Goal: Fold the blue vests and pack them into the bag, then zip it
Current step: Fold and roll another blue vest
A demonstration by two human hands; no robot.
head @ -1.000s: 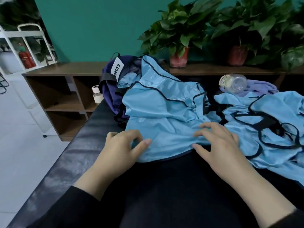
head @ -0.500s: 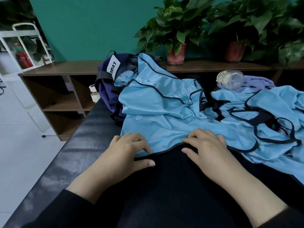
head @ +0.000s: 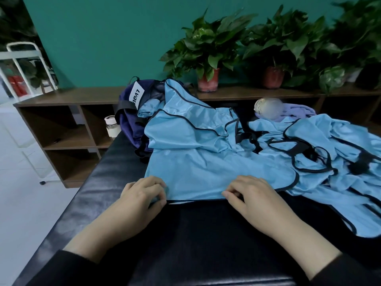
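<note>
Both hands pinch the near hem of the vest spread on the table: left hand and right hand, fingers curled, seemingly gripping cloth. Bag sits behind.

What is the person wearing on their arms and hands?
Both arms have dark, black-looking long sleeves pushed back partway up the forearms. The left hand and right hand are bare: no gloves, and no rings, watch or bracelets that I can see.

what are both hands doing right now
Left hand: pinching the near hem of the blue vest at its left corner.
Right hand: pinching the same hem further right.
</note>
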